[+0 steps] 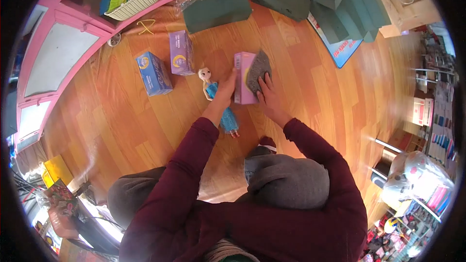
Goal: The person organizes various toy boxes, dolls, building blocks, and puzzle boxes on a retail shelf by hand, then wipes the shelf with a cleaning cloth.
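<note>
Left hand (226,89) grips the pink box's (243,78) side; right hand (266,93) presses a grey cloth (257,70) flat on it. Best to brace the box while wiping.

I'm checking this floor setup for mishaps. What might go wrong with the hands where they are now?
The doll lies right under the left hand, so a sweep of that arm may knock it aside. The grey cloth under the right hand sits at the edge of the pink box and might slip off or tip the box.
</note>
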{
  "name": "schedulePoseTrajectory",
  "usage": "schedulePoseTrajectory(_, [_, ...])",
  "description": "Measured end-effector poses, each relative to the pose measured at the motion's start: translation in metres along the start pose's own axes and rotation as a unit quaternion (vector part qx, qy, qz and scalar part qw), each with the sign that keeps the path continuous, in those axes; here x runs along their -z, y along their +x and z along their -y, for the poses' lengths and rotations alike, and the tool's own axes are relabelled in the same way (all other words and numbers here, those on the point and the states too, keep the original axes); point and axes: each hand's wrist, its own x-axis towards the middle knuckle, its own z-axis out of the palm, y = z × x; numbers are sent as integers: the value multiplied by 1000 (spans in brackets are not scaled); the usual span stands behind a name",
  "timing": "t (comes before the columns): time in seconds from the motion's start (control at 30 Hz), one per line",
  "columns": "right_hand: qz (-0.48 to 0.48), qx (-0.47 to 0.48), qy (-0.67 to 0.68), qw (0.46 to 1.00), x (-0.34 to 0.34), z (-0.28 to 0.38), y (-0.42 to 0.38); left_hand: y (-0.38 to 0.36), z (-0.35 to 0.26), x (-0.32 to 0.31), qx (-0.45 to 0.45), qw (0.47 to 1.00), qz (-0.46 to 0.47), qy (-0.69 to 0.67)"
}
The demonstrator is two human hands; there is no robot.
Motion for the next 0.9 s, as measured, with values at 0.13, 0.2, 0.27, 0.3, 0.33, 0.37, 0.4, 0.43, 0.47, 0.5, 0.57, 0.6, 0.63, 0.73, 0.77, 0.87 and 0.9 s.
schedulePoseTrajectory(0.13, [26, -102, 261, 959, 4, 26, -4, -24, -11, -31, 14, 999, -1, 51])
schedulePoseTrajectory(0.2, [15, -57, 240, 969, 6, 35, -9, -30, -14, -29, -25, 998, -32, 56])
schedulePoseTrajectory(0.27, [2, -8, 218, 976, 10, 50, -5, -30, -20, -17, -1, 981, 93, -171])
schedulePoseTrajectory(0.3, [-8, 64, 172, 983, 16, 65, -3, -31, -20, -11, -4, 981, 92, -173])
schedulePoseTrajectory(0.33, [-19, 137, 123, 983, 25, 77, 0, -30, -20, -7, 12, 970, 113, -214])
schedulePoseTrajectory(0.37, [-20, 139, 121, 983, 37, 84, 5, -30, -21, -6, 28, 958, 135, -253])
schedulePoseTrajectory(0.4, [-20, 131, 86, 987, 48, 91, 12, -36, -31, -10, 25, 958, 137, -252])
schedulePoseTrajectory(0.43, [-23, 121, 50, 991, 54, 93, 21, -44, -40, -14, 56, 970, 126, -200])
schedulePoseTrajectory(0.47, [-28, 121, 47, 991, 56, 82, 32, -49, -46, -19, 85, 979, 115, -146])
schedulePoseTrajectory(0.5, [-35, 128, 23, 991, 56, 64, 46, -51, -42, -22, 84, 979, 120, -145])
schedulePoseTrajectory(0.57, [-46, 134, -4, 990, 63, 52, 65, -52, -35, -29, 59, 969, 124, -204])
schedulePoseTrajectory(0.6, [-45, 128, -4, 991, 66, 52, 72, -52, -37, -31, 59, 969, 128, -203])
schedulePoseTrajectory(0.63, [-44, 123, -3, 991, 68, 54, 75, -52, -39, -31, 34, 972, 128, -196])
schedulePoseTrajectory(0.73, [-84, 114, -27, 990, 67, 59, 69, -52, -42, -33, -14, 974, 102, -200])
schedulePoseTrajectory(0.77, [-88, 113, -28, 989, 67, 65, 62, -50, -43, -31, -37, 974, 76, -210])
schedulePoseTrajectory(0.87, [-94, 126, 23, 987, 75, 83, 33, -38, -51, -18, -72, 961, 1, -267])
schedulePoseTrajectory(0.9, [-68, 140, 60, 986, 79, 82, 24, -36, -57, -13, -71, 961, 2, -266])
